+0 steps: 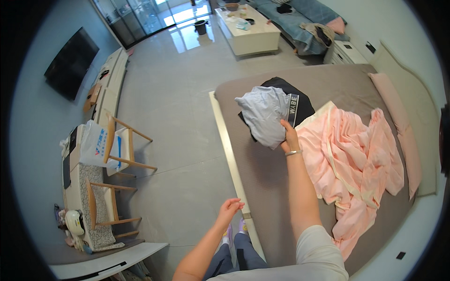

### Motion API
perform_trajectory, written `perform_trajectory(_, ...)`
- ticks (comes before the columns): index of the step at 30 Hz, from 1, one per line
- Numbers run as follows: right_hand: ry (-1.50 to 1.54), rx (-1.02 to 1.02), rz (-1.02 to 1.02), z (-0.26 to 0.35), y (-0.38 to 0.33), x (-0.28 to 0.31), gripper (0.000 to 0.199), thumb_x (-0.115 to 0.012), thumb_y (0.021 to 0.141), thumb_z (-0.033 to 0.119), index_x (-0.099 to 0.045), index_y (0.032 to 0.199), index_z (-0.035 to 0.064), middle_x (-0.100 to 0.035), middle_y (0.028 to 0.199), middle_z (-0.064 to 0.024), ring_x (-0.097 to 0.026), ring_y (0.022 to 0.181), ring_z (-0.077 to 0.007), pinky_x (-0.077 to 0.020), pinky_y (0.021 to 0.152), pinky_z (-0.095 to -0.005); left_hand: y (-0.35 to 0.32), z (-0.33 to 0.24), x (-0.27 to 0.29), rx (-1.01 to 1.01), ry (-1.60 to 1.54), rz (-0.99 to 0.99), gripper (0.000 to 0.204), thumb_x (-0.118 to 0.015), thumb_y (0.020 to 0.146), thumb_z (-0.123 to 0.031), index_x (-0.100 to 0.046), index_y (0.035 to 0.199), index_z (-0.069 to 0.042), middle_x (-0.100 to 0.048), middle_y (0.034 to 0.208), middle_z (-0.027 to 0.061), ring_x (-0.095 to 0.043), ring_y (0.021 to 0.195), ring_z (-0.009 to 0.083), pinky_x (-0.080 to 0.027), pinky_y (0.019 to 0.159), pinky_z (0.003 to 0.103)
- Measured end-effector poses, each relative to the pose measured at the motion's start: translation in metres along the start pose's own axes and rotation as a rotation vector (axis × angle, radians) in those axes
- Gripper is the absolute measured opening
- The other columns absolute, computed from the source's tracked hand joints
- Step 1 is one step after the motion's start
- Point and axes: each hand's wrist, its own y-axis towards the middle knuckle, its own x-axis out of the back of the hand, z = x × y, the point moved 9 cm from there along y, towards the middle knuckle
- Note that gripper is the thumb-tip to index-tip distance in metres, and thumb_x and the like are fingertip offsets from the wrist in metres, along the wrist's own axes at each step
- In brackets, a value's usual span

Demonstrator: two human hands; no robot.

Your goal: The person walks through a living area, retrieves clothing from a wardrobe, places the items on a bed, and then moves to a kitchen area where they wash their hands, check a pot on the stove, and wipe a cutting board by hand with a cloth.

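Observation:
My right hand (289, 136) reaches forward over the bed (262, 173) and grips the edge of a light blue-grey garment (263, 112). That garment lies on a black garment with a banded waist (300, 105) near the foot of the bed. A crumpled pink sheet (361, 159) spreads across the bed just right of my hand. My left hand (230, 207) hangs free beside the bed's edge, fingers loosely curled, holding nothing. A silver bracelet sits on my right wrist.
Two wooden chairs (119, 145) stand at a desk on the left, one with a white bag. A wall screen (70, 63) hangs at far left. A white low table (248, 30) and a sofa (300, 21) stand beyond the bed. Pink pillows (398, 117) lie at right.

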Motion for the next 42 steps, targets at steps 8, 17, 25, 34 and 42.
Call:
perform_trajectory(8, -1.03, -0.084, -0.455, -0.138, -0.025, 0.148, 0.054, -0.061, 0.074, 0.03, -0.045, 0.116, -0.0015, -0.053, 0.112, -0.0168, -0.051, 0.102, -0.0273, -0.0401, 0.086, -0.0347, -0.077, 0.047, 0.086, 0.043, -0.041, -0.167, 0.019, -0.049, 0.085, -0.014, -0.052, 0.102, -0.006, -0.061, 0.098, 0.0053, -0.055, 0.088, 0.0096, -0.041, 0.075, 0.023)
perform_trajectory(17, -0.824, -1.273, 0.315, -0.439, -0.461, -0.019, 0.016, -0.052, 0.081, 0.013, -0.055, 0.096, 0.0106, -0.06, 0.094, -0.0056, -0.057, 0.09, -0.0194, -0.043, 0.079, -0.0372, -0.281, 0.155, 0.221, -0.125, -0.378, -0.491, 0.011, -0.047, 0.083, -0.001, -0.054, 0.091, 0.0, -0.06, 0.09, 0.0083, -0.057, 0.082, 0.0136, -0.045, 0.072, 0.024)
perform_trajectory(25, -1.124, -1.405, 0.959, -0.577, -0.715, -0.156, 0.017, -0.047, 0.084, 0.015, -0.052, 0.099, 0.0077, -0.059, 0.098, -0.0095, -0.055, 0.093, -0.0207, -0.0431, 0.082, -0.0349, -0.52, 0.262, 0.377, -0.412, -0.52, -0.934, 0.016, -0.041, 0.083, -0.001, -0.056, 0.088, 0.0, -0.06, 0.084, 0.0086, -0.057, 0.077, 0.0146, -0.045, 0.069, 0.025)
perform_trajectory(34, -1.256, -1.561, 1.49, -0.681, -0.893, -0.214, 0.034, -0.055, 0.079, 0.009, -0.046, 0.112, 0.01, -0.057, 0.102, -0.0088, -0.055, 0.092, -0.0205, -0.0425, 0.08, -0.0393, -0.743, 0.466, 0.42, -0.632, -1.088, -1.715, 0.016, -0.052, 0.081, -0.007, -0.054, 0.096, 0.0, -0.059, 0.092, 0.01, -0.057, 0.082, 0.0186, -0.047, 0.074, 0.03)
perform_trajectory(42, -1.524, 0.162, 1.331, -0.841, -0.679, -0.373, 0.055, -0.066, 0.069, 0.01, -0.035, 0.114, 0.0055, -0.046, 0.107, -0.0104, -0.044, 0.096, -0.0214, -0.0355, 0.088, -0.0346, -0.943, 0.585, 0.378, -0.008, -0.934, -2.485, 0.055, -0.057, 0.078, -0.008, -0.031, 0.126, 0.001, -0.043, 0.119, 0.0148, -0.047, 0.103, 0.0224, -0.038, 0.09, 0.031)
